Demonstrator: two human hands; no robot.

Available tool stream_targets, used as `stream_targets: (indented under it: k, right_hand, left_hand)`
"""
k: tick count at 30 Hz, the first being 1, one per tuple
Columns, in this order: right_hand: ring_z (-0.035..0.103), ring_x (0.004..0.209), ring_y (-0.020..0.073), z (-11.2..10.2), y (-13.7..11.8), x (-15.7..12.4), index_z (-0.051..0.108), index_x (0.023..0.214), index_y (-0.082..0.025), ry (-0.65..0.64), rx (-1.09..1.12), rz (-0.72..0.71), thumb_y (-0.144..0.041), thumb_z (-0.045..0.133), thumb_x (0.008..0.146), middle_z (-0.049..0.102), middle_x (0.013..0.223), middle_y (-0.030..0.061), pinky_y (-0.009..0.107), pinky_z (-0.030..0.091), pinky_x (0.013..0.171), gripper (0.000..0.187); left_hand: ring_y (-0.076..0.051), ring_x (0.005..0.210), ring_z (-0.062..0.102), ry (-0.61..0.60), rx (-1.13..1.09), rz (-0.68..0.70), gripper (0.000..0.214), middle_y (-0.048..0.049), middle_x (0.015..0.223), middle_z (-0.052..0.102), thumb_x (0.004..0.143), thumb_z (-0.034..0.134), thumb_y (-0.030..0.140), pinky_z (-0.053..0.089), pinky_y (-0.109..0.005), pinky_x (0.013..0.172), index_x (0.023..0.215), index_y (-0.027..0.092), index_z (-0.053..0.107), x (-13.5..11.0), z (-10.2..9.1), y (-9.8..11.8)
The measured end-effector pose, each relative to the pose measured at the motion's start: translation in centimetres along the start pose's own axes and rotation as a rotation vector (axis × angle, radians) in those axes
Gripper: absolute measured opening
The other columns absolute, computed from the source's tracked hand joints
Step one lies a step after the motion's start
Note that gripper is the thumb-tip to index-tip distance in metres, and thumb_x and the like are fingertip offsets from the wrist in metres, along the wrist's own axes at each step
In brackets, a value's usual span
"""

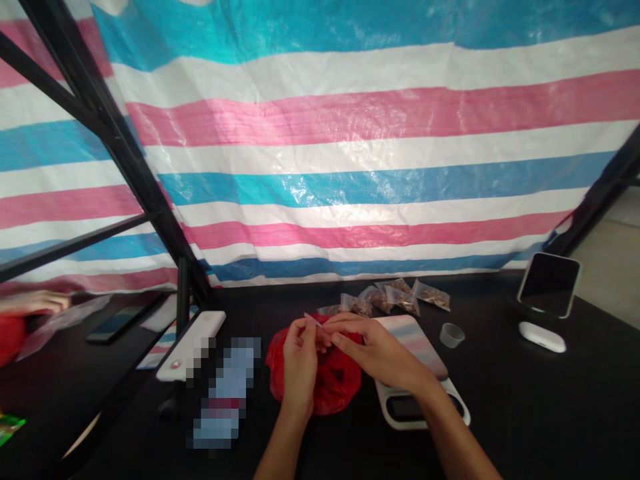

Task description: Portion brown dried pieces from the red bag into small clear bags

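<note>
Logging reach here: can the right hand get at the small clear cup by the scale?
Probably yes: the clear cup stands beside the scale, near the right hand, nothing between, though that hand now pinches a small clear piece with the left hand.

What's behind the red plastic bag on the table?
Clear packets of brown bits lie behind the red plastic bag. The left hand and right hand, pinching a clear strip, hide its top edge.

Striped woven plastic tarp [350, 133]: horiz. bands, pink / turquoise-blue / white, repeating. Flat black tabletop [525, 413]: plain. Crinkled red plastic bag [330, 390]: solid red. Thin whitish plastic strip [313, 320]: pale. Flat white kitchen scale [425, 347]: pastel pink-blue striped top. Small clear packets [395, 298]: brown inside.
</note>
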State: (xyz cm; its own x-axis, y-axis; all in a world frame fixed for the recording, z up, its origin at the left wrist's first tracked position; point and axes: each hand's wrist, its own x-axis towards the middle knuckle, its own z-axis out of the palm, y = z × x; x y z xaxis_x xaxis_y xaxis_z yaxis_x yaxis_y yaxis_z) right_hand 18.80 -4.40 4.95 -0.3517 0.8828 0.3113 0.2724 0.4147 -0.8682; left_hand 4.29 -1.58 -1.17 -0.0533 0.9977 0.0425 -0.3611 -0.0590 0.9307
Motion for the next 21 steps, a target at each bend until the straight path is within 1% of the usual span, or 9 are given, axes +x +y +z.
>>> stream_targets:
  k: [4,6,8,9,13,15,17,19,21]
  right_hand:
    - [0.066,0.1,0.0202,-0.5,0.1,-0.3,0.075,0.084,-0.021,0.007,0.032,0.048,-0.033,0.055,0.098,0.073,0.097,0.0039,0.031,0.049,0.098,0.027]
    - [0.068,0.09,0.019,-0.4,0.6,-0.2,0.073,0.087,-0.021,0.047,0.073,0.114,-0.031,0.057,0.096,0.074,0.091,0.0029,0.03,0.052,0.088,0.022]
    - [0.068,0.081,0.0181,0.0,1.3,-0.1,0.071,0.095,-0.02,0.115,0.122,0.17,-0.029,0.06,0.091,0.074,0.086,0.0018,0.029,0.053,0.079,0.015]
    - [0.069,0.078,0.0179,0.2,1.7,0.0,0.07,0.098,-0.02,0.145,0.136,0.184,-0.028,0.061,0.089,0.074,0.084,0.0015,0.029,0.053,0.077,0.015]
    - [0.068,0.075,0.0174,0.7,3.0,0.4,0.068,0.098,-0.019,0.19,0.114,0.177,-0.026,0.059,0.087,0.073,0.081,0.0017,0.029,0.053,0.073,0.016]
    - [0.066,0.072,0.016,0.8,3.5,0.3,0.067,0.103,-0.019,0.225,0.054,0.15,-0.024,0.058,0.087,0.071,0.08,0.0003,0.028,0.051,0.071,0.019]
    - [0.062,0.069,0.0145,0.9,3.7,0.2,0.064,0.111,-0.02,0.254,-0.007,0.114,-0.022,0.06,0.086,0.068,0.078,-0.0022,0.027,0.049,0.069,0.026]
    - [0.059,0.068,0.0135,1.2,3.6,0.1,0.059,0.118,-0.021,0.256,-0.033,0.082,-0.02,0.06,0.086,0.064,0.077,-0.0039,0.026,0.047,0.067,0.032]
    - [0.057,0.068,0.0131,1.4,3.3,0.1,0.057,0.117,-0.022,0.248,-0.037,0.054,-0.018,0.059,0.087,0.061,0.077,-0.0046,0.026,0.045,0.067,0.031]
  left_hand:
    - [-0.011,0.055,0.055,-0.071,0.065,-0.056,0.039,0.0032,0.06,0.061,0.078,0.072,0.055,0.041,-0.021,0.055,0.08,0.018,0.058,0.2,0.0,-0.3]
    - [-0.01,0.054,0.053,-0.098,0.091,-0.051,0.037,0.0027,0.059,0.061,0.08,0.07,0.053,0.04,-0.021,0.054,0.077,0.018,0.057,0.2,0.2,-0.5]
    - [-0.011,0.056,0.053,-0.141,0.126,-0.021,0.034,0.0028,0.06,0.06,0.082,0.068,0.05,0.039,-0.021,0.055,0.077,0.018,0.058,0.1,0.4,-0.6]
    - [-0.011,0.057,0.053,-0.164,0.145,0.002,0.031,0.003,0.062,0.06,0.083,0.067,0.048,0.04,-0.021,0.056,0.079,0.018,0.058,0.0,0.6,-0.6]
    - [-0.013,0.066,0.055,-0.249,0.223,0.076,0.023,0.0019,0.071,0.06,0.089,0.061,0.041,0.042,-0.023,0.063,0.086,0.018,0.061,-0.2,0.8,-0.3]
    - [-0.013,0.067,0.053,-0.287,0.269,0.086,0.022,0.0021,0.072,0.058,0.09,0.057,0.039,0.041,-0.024,0.063,0.083,0.018,0.059,-0.2,0.9,-0.1]
    - [-0.013,0.065,0.049,-0.284,0.328,0.099,0.022,0.0033,0.069,0.053,0.089,0.054,0.036,0.04,-0.024,0.063,0.076,0.019,0.054,-0.2,0.9,0.0]
    - [-0.012,0.065,0.045,-0.243,0.394,0.118,0.021,0.0041,0.067,0.05,0.088,0.051,0.032,0.038,-0.024,0.062,0.071,0.02,0.05,-0.3,1.1,0.1]
    - [-0.012,0.065,0.045,-0.203,0.45,0.135,0.02,0.0037,0.068,0.05,0.087,0.047,0.03,0.036,-0.024,0.062,0.07,0.02,0.05,-0.3,1.2,0.2]
